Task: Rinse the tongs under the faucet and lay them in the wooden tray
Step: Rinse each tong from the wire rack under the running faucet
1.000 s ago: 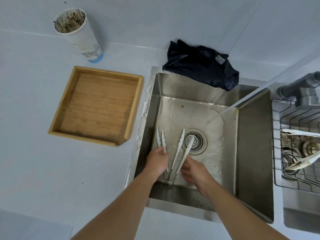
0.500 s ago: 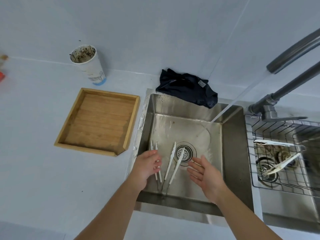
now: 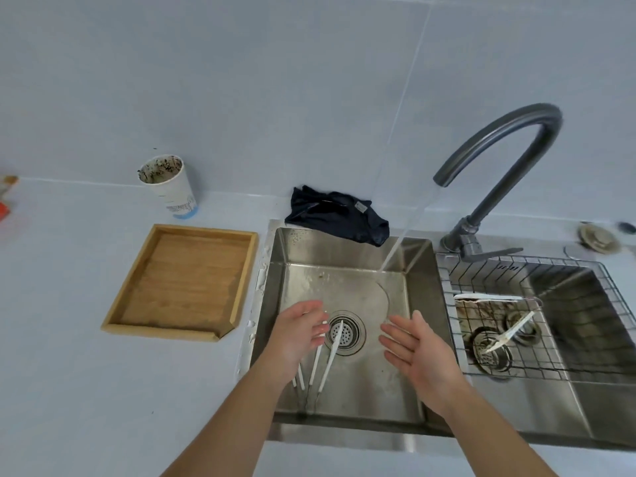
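Both hands hover open over the sink (image 3: 421, 270), my left hand (image 3: 298, 333) above the white tongs (image 3: 330, 356) lying on the wet basin floor by the drain, my right hand (image 3: 418, 349) palm-up beside it. Water streams from the faucet (image 3: 506, 132). On the pale worktop (image 3: 86, 390) left sits the wooden tray (image 3: 241, 287).

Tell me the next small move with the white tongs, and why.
Probably lower the open left hand and grip the white plastic tongs on the steel sink floor: both hands are empty, and the faucet stream lands away from them.
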`<state>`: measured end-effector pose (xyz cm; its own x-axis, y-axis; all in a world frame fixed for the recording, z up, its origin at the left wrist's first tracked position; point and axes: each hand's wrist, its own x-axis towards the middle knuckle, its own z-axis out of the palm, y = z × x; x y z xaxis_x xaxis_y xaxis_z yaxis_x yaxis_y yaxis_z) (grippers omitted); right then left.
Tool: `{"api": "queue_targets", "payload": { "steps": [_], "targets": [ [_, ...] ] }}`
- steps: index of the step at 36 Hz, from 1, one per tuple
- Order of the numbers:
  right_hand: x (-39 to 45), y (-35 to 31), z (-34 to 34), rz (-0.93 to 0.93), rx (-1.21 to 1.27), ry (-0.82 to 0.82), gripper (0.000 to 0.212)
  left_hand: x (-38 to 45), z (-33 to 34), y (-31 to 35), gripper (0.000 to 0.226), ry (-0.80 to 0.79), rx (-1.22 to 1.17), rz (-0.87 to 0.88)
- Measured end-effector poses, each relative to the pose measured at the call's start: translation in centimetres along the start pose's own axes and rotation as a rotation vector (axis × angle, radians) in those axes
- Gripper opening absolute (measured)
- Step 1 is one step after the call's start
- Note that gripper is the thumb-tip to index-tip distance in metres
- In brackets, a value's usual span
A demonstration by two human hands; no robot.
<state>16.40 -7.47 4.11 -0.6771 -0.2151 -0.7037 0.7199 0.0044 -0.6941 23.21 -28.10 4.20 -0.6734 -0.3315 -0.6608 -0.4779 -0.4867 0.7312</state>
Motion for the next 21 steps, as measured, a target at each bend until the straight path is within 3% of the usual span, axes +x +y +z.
{"api": "queue_targets", "payload": {
  "steps": [21],
  "targets": [
    [2.0,-9.1,-16.7,-0.049,0.013,-0.107,0.044,-1.3,16.6,-2.6,0.010,0.099,0.033,0.110]
  ]
}}
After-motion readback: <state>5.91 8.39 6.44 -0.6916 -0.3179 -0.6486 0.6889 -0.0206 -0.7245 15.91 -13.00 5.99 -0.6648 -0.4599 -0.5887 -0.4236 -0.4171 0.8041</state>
